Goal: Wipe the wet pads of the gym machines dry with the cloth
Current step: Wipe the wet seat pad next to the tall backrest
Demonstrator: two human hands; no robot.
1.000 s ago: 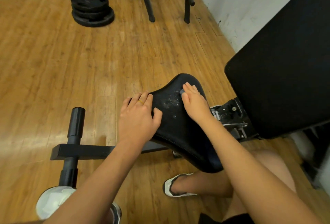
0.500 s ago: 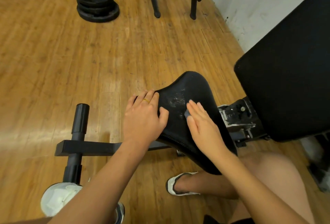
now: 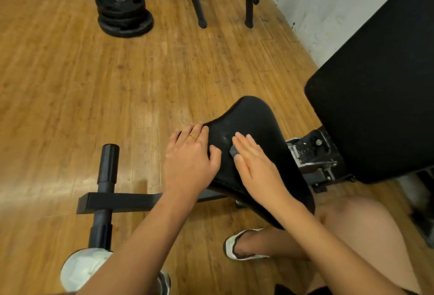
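Left grip [image 3: 190, 163] clasps seat pad [image 3: 253, 118] edge; right grip [image 3: 256, 165], flat, mostly hides cloth [image 3: 233, 151].

Warm brown wooden plank floor [image 3: 70, 83], glossy, with pale glare at the left edge. Toward the back, a flat stack of black round rubber weight plates [image 3: 124, 12]. Behind these, black metal rack legs [image 3: 196, 0] standing near the white wall. Nearer, a black steel cross-shaped bench foot [image 3: 117, 202] resting flat. Just beside its near end, a white sneaker [image 3: 82, 266]. Further right, a white slip-on shoe [image 3: 229, 247].
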